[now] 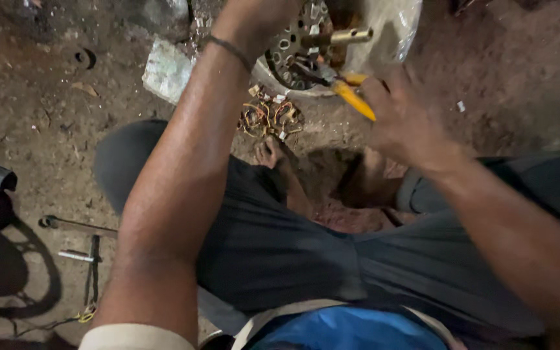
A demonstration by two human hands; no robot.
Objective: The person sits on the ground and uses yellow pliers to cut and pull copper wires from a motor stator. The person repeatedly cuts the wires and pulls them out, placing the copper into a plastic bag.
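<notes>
One round motor housing [293, 45], with one brass shaft [338, 37] sticking out, is being steadied from above by the left hand [254, 16]; how its fingers are closing cannot be told, as the hand is cut off by the frame's top edge. One pair of yellow-handled pliers [351, 94] is being clamped in the right hand [403, 120], its nose being pressed into the housing. One tangle of copper wire [270, 118] is lying just below the left wrist. Two bare feet [273, 155] are being rested on the dirt ground [46, 129] beneath both hands.
</notes>
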